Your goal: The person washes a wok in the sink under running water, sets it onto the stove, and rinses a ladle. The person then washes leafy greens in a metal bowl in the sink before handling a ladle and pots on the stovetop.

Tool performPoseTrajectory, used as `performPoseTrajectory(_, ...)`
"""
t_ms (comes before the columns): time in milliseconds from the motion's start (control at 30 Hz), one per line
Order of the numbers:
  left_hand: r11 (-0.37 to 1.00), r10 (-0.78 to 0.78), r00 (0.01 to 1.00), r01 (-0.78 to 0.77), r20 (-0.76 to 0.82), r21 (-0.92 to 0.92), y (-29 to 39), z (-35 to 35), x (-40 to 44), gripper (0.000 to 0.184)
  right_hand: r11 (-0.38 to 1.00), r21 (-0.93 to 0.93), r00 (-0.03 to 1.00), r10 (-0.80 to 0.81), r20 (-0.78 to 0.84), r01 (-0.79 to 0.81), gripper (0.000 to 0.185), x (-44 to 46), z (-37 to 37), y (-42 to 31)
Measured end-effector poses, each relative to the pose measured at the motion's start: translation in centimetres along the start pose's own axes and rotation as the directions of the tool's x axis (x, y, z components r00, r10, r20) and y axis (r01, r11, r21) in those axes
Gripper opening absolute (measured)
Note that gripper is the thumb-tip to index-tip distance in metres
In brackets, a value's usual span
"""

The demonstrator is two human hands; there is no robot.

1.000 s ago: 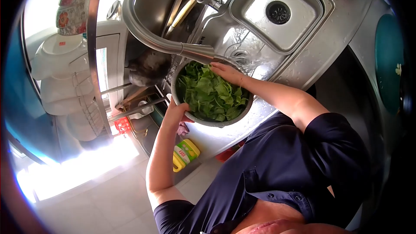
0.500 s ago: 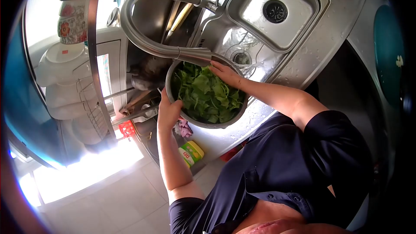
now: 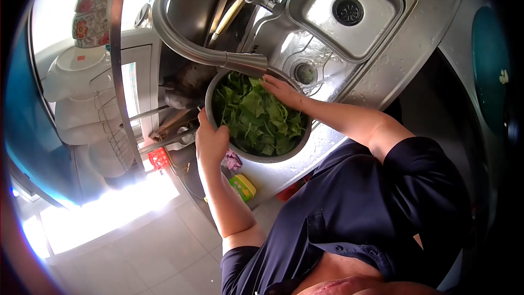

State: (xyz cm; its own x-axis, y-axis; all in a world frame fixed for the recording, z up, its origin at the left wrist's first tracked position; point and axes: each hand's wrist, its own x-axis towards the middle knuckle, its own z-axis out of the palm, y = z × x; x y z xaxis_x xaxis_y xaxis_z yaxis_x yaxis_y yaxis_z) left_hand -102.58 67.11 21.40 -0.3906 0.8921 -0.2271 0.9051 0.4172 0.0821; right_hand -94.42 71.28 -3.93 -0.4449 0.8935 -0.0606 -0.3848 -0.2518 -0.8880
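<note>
- Stainless-steel counter (image 3: pixel 376 90) runs diagonally across my view, with a square basin (image 3: pixel 322 11) at the top and a wet sink area around a smaller drain (image 3: pixel 305 71) just below it.
- From my remote seat I see 1 round metal bowl (image 3: pixel 267 159), heaped with green leaves (image 3: pixel 256 112), mid-view beside that drain, at the near edge of the sink. Whether its base rests on anything, I cannot tell.
- Its mouth is roughly circular, so I read no long axis; the relation that matters to me is across the rim, between 2 hands.
- On my left, the left hand (image 3: pixel 212 139) has the bowl's outer side, thumb over the rim and fingers outside it, mostly hidden. For that hand, the leaves lie to the right.
- On the sink side, the right hand (image 3: pixel 284 93) lies across the upper rim, fingers straight and close together, tips at the leaves. From it, most of the greens lie below and to the left.
- The right hand is nearer the drain and the tap; the tap's spout (image 3: pixel 245 63) ends over the upper rim, just beside those fingertips.
- Both hands touch the bowl, so I judge neither nearer to it.
</note>
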Motion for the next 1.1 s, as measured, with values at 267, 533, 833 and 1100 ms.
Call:
performPoseTrajectory(267, 0.987, 0.027, 0.997, -0.015, -0.078, 0.158, 1.1, -0.3, -0.8, 0.063, 0.993, 0.116, 0.999, -0.034, 0.019, 0.032, 0.056, 0.4, 0.8, 0.9)
performPoseTrajectory(533, 0.967, 0.012, 0.997, 0.007, -0.075, 0.253, 2.2, -0.5, -1.1, 0.061, 0.991, 0.131, 0.999, -0.023, 0.026, 0.02, 0.057, 0.0, 0.7, -0.2)
performPoseTrajectory(833, 0.946, -0.031, 0.998, 0.046, -0.049, 0.321, 2.0, 0.6, -1.2, 0.052, 0.993, 0.117, 0.998, -0.03, 0.059, 0.023, 0.056, -0.3, 0.9, 2.1)
performPoseTrajectory(1100, 0.926, -0.062, 0.997, 0.038, 0.052, 0.376, 1.6, 2.1, -1.5, 0.053, 0.986, 0.141, 0.99, 0.073, 0.123, -0.091, 0.053, -1.8, 1.1, 4.9)
